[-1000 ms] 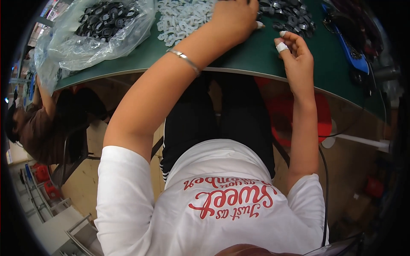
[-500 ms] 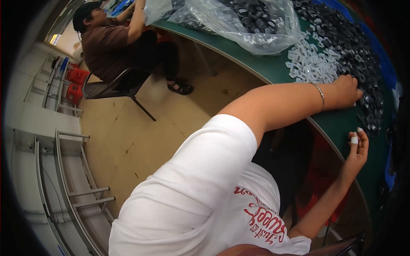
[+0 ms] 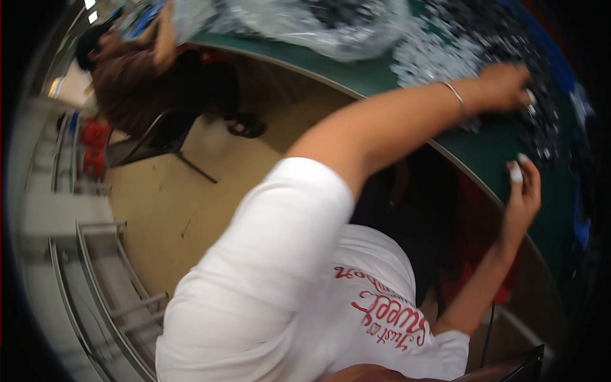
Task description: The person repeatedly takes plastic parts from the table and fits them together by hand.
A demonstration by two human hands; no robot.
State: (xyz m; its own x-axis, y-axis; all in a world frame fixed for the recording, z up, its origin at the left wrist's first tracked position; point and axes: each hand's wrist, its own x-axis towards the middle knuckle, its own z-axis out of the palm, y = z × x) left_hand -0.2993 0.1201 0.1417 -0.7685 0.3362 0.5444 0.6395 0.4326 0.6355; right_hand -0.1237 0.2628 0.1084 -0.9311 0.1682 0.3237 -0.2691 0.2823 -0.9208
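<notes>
On the green bench (image 3: 490,143), the left hand (image 3: 506,86) rests curled fingers on the black parts (image 3: 541,114) while the right hand (image 3: 523,191), nearer its edge, pinches a small white piece (image 3: 515,173).

Factory assembly shop: green worktable (image 3: 382,73) w/ bagged small parts (image 3: 318,22), co-worker (image 3: 146,83)

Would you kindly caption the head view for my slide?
Left hand reaches into small parts on green table.

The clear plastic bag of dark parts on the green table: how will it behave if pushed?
The clear plastic bag looks floppy: its film is crumpled and slumped, so it would likely deform rather than slide. The dark parts inside probably shift. On the green table it seems unlikely to roll.
</notes>
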